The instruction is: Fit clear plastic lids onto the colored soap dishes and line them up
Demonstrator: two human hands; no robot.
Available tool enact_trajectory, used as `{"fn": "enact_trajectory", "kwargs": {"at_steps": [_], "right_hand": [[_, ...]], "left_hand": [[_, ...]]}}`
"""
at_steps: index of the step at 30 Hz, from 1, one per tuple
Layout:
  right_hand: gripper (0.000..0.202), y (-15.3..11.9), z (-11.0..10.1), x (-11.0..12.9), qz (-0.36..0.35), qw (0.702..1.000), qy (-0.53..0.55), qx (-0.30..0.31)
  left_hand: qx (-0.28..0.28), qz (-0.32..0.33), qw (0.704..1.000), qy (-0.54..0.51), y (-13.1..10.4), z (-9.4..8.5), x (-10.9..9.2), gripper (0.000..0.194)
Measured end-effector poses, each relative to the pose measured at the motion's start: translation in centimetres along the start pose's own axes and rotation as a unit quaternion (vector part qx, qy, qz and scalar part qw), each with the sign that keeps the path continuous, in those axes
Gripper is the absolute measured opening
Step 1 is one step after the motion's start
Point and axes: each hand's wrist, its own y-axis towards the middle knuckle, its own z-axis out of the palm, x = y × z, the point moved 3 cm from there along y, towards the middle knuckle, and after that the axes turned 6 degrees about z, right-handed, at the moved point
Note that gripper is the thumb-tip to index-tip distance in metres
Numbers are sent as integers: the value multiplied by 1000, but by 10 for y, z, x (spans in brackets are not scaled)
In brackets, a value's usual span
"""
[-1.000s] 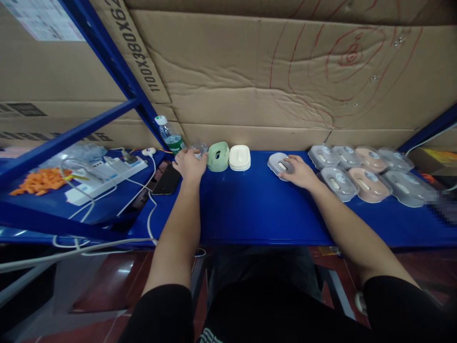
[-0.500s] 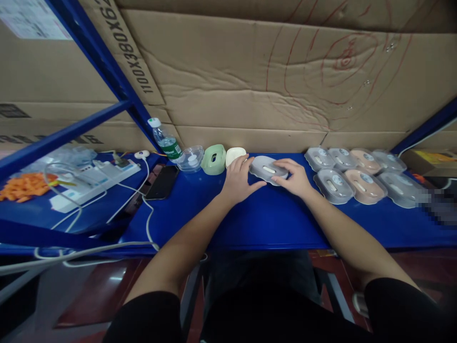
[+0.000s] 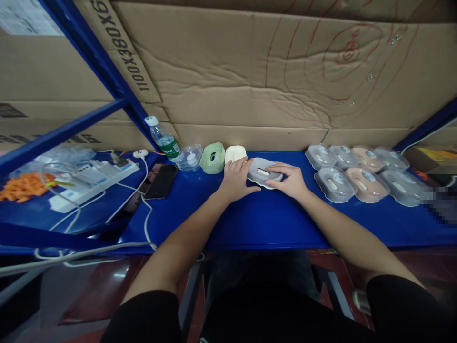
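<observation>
A grey rounded plastic box (image 3: 260, 171) with a clear cover and a small pale strip on top lies on the blue table. My right hand (image 3: 288, 179) grips its right end, thumb at the front and fingers over the top. My left hand (image 3: 236, 178) is at the left end of the box, fingers stretched and thumb apart; whether it touches the box I cannot tell. Just behind my left fingers sits a cream rounded piece (image 3: 235, 152), partly covered by them. A green rounded piece (image 3: 213, 158) with a slot stands to its left.
Several covered grey and pink boxes (image 3: 366, 185) stand in two rows at right. Left of the green piece are a clear plastic container (image 3: 190, 157), a water bottle (image 3: 164, 140) and a black phone (image 3: 161, 182). Further left lie a power strip (image 3: 94, 186), cables and orange parts (image 3: 23, 186).
The grey box has shifted slightly left and turned a little, with my right hand moving along with it. My left hand has moved slightly left and down. The camera view has shifted a little.
</observation>
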Motion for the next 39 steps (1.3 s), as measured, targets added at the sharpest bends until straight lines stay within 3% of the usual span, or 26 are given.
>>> {"fn": "enact_trajectory", "kwargs": {"at_steps": [8,18,20,24,26,30,32,34,39], "right_hand": [[41,1,-3,0,23,1000,15,15],[36,0,10,0,25,999,19,-8],[37,0,6,2,24,999,24,-22],[47,2,-7,4,44,997,44,-43],[59,1,-11,4,45,996,67,-44],[91,-1,-14,3,32,995,87,-39],[88,-2,-13,2,42,996,68,-50],[71,-1,-12,1,77,992,67,-71],[58,4,-4,-11,201,951,220,-85]], "left_hand": [[-14,15,999,-42,-1,0,-1,99],[36,10,997,-66,1,14,7,129],[23,24,996,-83,1,10,7,117],[-31,69,989,-126,1,-5,6,63],[-55,84,985,-140,1,-12,5,53],[-77,31,979,-184,2,-16,12,46],[-71,-12,971,-230,2,-12,16,41],[-65,-23,962,-263,1,-10,16,42],[-68,98,976,-181,-1,-19,-7,63]]}}
